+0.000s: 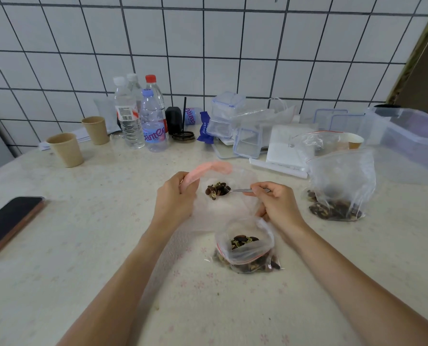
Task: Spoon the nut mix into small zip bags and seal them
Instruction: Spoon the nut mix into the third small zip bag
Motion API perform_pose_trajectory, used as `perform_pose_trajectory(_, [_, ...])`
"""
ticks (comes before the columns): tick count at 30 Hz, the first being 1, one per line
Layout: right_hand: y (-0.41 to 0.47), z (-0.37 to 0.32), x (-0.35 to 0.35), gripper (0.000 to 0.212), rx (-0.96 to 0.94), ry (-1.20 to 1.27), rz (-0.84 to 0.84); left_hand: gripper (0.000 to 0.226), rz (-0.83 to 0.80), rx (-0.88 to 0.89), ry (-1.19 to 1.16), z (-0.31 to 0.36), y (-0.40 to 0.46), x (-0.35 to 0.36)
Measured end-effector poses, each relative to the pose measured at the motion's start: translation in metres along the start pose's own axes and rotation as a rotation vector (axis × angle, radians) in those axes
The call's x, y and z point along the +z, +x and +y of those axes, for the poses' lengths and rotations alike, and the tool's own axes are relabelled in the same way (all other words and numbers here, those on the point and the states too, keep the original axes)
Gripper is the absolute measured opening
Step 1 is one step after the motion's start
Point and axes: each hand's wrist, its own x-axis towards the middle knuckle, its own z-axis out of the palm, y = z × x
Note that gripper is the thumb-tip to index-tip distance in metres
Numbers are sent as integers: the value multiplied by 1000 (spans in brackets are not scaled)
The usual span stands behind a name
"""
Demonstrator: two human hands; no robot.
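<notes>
Holding a loaded spoon [229,191] over one open bag [222,196].
Left hand [176,198] pinches its pink rim, right hand [277,204] pinches the spoon; two filled bags: one [247,253] near, one [340,188] right, open table [108,245] left.

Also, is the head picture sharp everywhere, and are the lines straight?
Head view: wide-angle distortion bends the wall tile lines and stretches the forearms at the bottom edge. The pink-edged bag in the left hand is smeared by motion blur; the spoon in the right hand is fairly sharp. Light is soft and even, with faint shadows and no strong glare on the table.
</notes>
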Motion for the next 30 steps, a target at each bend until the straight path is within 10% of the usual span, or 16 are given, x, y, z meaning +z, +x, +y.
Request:
perform_pose_trajectory(13, [-30, -30, -44, 13, 47, 41, -55, 63, 39, 147, 115, 10, -7, -12])
perform_pose_trajectory(19, [-65, -49, -80, 14, 39, 88, -80, 36, 166, 453, 177, 36, -46, -20])
perform_pose_trajectory(30, [-108, -44, -93, 14, 50, 60, -120, 53, -336, 161, 402, 32, -91, -3])
